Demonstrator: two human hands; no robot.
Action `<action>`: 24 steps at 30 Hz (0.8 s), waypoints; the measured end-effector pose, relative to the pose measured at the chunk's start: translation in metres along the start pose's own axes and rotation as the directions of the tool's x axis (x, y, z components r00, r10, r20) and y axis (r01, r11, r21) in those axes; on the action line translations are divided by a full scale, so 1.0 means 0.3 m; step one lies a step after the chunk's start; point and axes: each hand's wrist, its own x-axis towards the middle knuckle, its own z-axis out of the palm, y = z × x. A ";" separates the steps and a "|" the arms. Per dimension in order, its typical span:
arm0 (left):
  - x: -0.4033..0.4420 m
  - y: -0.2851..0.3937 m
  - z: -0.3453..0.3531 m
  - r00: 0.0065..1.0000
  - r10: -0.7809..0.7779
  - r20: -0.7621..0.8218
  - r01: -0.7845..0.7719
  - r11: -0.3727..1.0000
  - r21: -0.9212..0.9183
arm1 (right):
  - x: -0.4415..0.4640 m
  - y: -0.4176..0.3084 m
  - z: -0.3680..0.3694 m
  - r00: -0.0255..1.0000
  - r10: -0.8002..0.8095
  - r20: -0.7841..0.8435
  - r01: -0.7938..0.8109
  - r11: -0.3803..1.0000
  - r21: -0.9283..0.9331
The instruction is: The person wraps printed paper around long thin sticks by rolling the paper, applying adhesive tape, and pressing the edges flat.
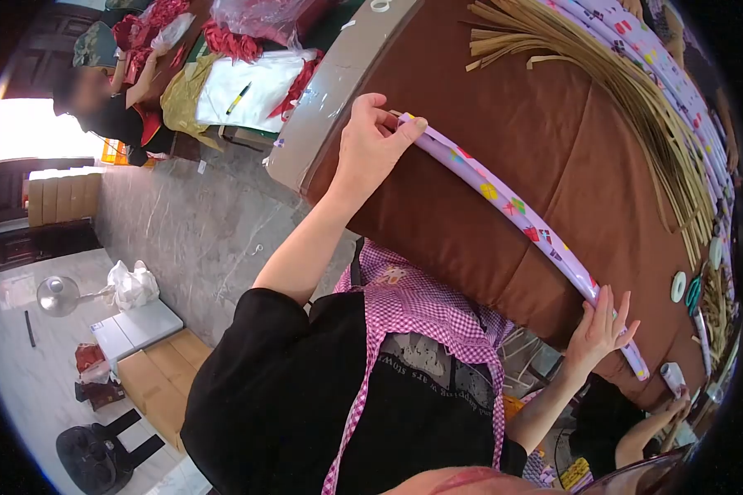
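While your left hand (pixel 370 144) pinches one end of the purple roll (pixel 500 195), your right hand (pixel 594 334), fingers parted, touches it near the other; whether it grips, I cannot tell; the roll stretches over brown cloth (pixel 491 115).

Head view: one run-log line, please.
left hand: pinching end of lilac roll | right hand: on it, near other end | beneath: brown cloth

The wearer has two hands: one left hand (pixel 373 148), one right hand (pixel 600 330). Between them is one fruit-and-flower-print lilac tube (pixel 489 191); others overlap too much to count. There is one pen (pixel 238 99), one pair of teal scissors (pixel 693 289), two white rings (pixel 675 279) near the scissors, one checked apron (pixel 404 312) and at least two co-workers (pixel 107 120).
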 end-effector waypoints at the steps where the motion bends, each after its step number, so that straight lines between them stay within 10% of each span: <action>1: 0.000 0.009 0.002 1.000 -0.001 0.000 0.001 1.000 0.000 | 0.001 0.000 0.000 1.000 -0.002 -0.007 0.002 1.000 0.003; 24: 0.043 -0.031 -0.017 0.993 0.004 0.120 0.002 0.999 -0.049 | 0.006 0.003 -0.010 0.999 -0.014 0.029 0.014 1.000 -0.011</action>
